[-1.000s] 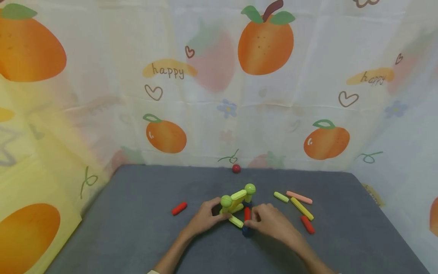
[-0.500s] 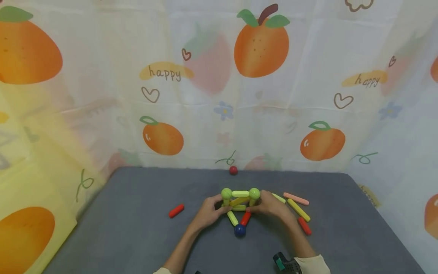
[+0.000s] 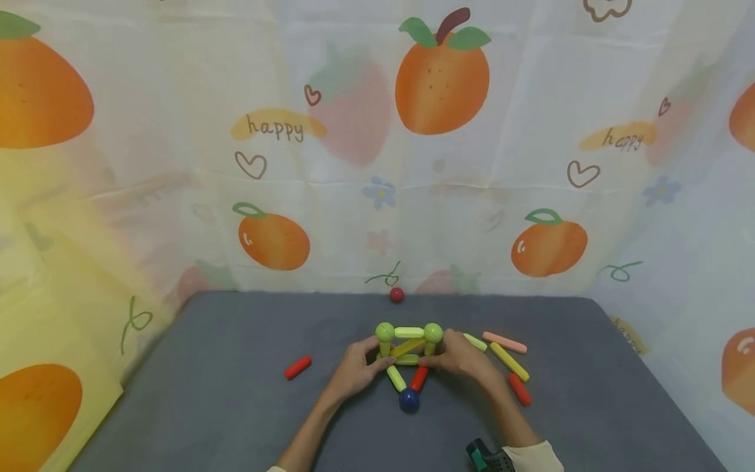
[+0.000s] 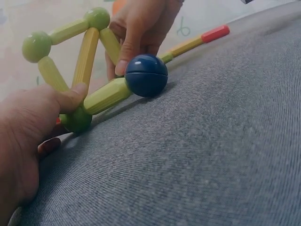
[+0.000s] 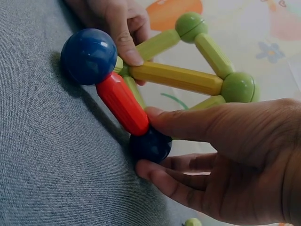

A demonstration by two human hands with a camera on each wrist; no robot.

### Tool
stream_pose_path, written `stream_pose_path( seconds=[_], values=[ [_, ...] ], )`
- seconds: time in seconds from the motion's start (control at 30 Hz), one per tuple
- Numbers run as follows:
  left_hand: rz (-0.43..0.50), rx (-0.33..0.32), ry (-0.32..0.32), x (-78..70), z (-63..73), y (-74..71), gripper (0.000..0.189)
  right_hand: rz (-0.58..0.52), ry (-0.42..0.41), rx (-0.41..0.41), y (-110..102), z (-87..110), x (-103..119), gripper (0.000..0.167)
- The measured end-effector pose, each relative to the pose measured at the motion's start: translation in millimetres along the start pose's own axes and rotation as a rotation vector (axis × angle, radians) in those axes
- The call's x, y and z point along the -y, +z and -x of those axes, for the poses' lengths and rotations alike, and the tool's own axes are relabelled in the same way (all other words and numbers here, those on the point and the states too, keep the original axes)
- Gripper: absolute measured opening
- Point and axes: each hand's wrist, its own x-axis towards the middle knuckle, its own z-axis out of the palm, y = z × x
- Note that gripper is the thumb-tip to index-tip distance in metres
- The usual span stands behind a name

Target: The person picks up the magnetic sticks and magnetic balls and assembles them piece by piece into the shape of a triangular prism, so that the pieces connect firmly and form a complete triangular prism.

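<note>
A construction of magnetic rods and balls stands on the table. Two green balls [image 3: 433, 332] joined by a pale green rod [image 3: 409, 332] top its upright part, which a yellow rod [image 3: 408, 347] crosses diagonally. Low in front, a pale green rod [image 3: 396, 378] and a red rod [image 3: 419, 379] meet at a blue ball [image 3: 409, 400]. My left hand [image 3: 356, 368] holds the lower left corner, thumb on a green ball [image 4: 77, 121]. With thumb and fingers, my right hand [image 3: 463, 359] pinches another blue ball [image 5: 150, 145] at the lower right corner, where the red rod ends.
Right of the construction lie loose rods: pale green [image 3: 475, 342], pink [image 3: 504, 342], yellow [image 3: 510, 362] and red [image 3: 520, 389]. Another red rod [image 3: 297, 368] lies left. A small red ball [image 3: 397, 295] sits at the table's back edge, before a fruit-patterned cloth [image 3: 330, 229].
The construction has turned so its upright part faces me, the front blue ball swinging left. My right hand has shifted from beside the red rod back to the lower right corner; my left hand keeps its hold.
</note>
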Motion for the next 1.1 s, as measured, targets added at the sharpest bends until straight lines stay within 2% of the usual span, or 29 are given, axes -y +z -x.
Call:
stream_pose_path(
  seconds=[0.17,0.3,0.4,0.5,0.6,0.7,0.77,0.97,1.1],
  values=[
    [-0.015,0.013,0.004,1.7,-0.7,-1.4,0.019,0.028,0.016,0.042,-3,0.1,1,0.025],
    [-0.029,0.026,0.006,2.7,-1.1,-2.3,0.027,0.04,0.014,0.067,-17,6.3,3,0.024],
    [-0.043,0.027,0.019,4.5,-1.0,-2.2,0.021,0.044,0.015,-0.01,-36,18.8,4,0.029],
    [-0.041,0.019,0.042,5.7,-0.7,-2.5,0.015,0.072,0.041,-0.141,-57,34.8,3,0.033],
    [-0.036,0.008,0.07,6.5,-0.8,-3.3,0.014,0.133,0.072,-0.258,-72,46.5,-2,0.027],
    [-0.033,0.002,0.081,6.0,-1.2,-2.5,0.013,0.197,0.091,-0.307,-77,51.6,-9,0.024],
    [-0.034,-0.001,0.082,5.5,-1.3,-2.1,0.013,0.232,0.098,-0.296,-73,49.1,-13,0.024],
    [-0.05,0.001,0.074,7.9,1.7,-4.6,0.015,0.385,0.089,-0.17,-42,23.3,-21,0.023],
    [-0.042,0.009,0.07,5.9,3.0,-5.5,0.015,0.355,0.087,-0.117,-33,16.7,-25,0.027]
  ],
)
